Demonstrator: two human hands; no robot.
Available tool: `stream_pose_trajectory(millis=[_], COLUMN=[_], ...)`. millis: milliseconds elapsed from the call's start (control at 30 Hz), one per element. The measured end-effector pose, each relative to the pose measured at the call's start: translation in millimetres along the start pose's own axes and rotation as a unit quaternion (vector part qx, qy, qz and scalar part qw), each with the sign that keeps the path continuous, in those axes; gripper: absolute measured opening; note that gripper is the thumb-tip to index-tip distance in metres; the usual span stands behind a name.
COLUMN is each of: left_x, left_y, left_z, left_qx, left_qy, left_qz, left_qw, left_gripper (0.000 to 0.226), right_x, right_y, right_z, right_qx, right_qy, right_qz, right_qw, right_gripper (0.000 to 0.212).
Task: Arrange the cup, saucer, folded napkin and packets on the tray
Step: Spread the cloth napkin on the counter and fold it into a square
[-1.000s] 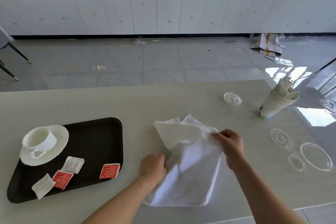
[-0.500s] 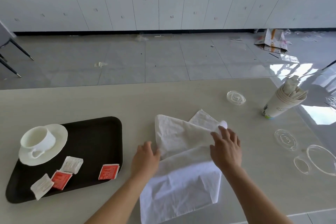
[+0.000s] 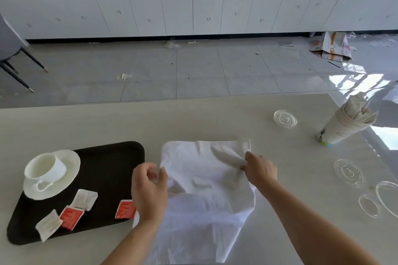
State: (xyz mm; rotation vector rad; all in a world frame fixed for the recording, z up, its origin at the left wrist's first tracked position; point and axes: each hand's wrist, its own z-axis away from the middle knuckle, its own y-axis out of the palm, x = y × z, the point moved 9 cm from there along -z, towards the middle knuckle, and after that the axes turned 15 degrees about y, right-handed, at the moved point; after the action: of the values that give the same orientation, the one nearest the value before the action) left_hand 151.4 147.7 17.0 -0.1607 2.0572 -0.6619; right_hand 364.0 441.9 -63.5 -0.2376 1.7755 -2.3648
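A white cloth napkin (image 3: 202,180) lies spread and partly folded on the table, right of the black tray (image 3: 107,170). My left hand (image 3: 149,191) pinches its left edge. My right hand (image 3: 259,169) grips a fold near its upper right corner. On the tray's left end a white cup (image 3: 44,168) stands on a white saucer (image 3: 64,178). Red packets (image 3: 71,217) (image 3: 125,208) and white packets (image 3: 85,199) (image 3: 48,225) lie along the tray's near side.
A stack of paper cups (image 3: 344,127) holding wrapped items stands at the far right. Clear plastic lids (image 3: 285,119) (image 3: 347,172) (image 3: 369,205) lie around it. The table's right edge (image 3: 336,103) runs close by, with grey floor beyond.
Both hands have pulled the napkin's upper part out flatter and wider; the left hand went from pressing on the cloth to pinching its left edge, and the right hand grips a fold.
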Motion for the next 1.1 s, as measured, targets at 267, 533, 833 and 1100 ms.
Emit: stream_pose_trajectory(millis=[267, 533, 833, 1100], left_x=[-8.6, -0.1, -17.7, 16.4], left_y=[74.0, 83.6, 119.6, 124.6], left_z=[82.2, 80.5, 71.6, 58.7], left_qx=[0.411, 0.427, 0.497, 0.509], left_qy=[0.315, 0.247, 0.345, 0.246], left_qz=[-0.266, -0.253, -0.281, -0.259], left_qw=[0.813, 0.832, 0.745, 0.783], left_gripper=[0.045, 0.041, 0.036, 0.044], right_x=[-43.4, -78.9, -12.1, -57.2], right_y=[-30.3, 41.6, 19.0, -3.7], right_z=[-11.6, 50.7, 88.8, 66.6], right_qx=[-0.087, 0.061, 0.416, 0.159], right_qy=[0.071, 0.184, -0.03, 0.104], right_qz=[-0.236, -0.439, -0.75, -0.593], right_qw=[0.965, 0.878, 0.513, 0.783], right_gripper=[0.037, 0.032, 0.058, 0.011])
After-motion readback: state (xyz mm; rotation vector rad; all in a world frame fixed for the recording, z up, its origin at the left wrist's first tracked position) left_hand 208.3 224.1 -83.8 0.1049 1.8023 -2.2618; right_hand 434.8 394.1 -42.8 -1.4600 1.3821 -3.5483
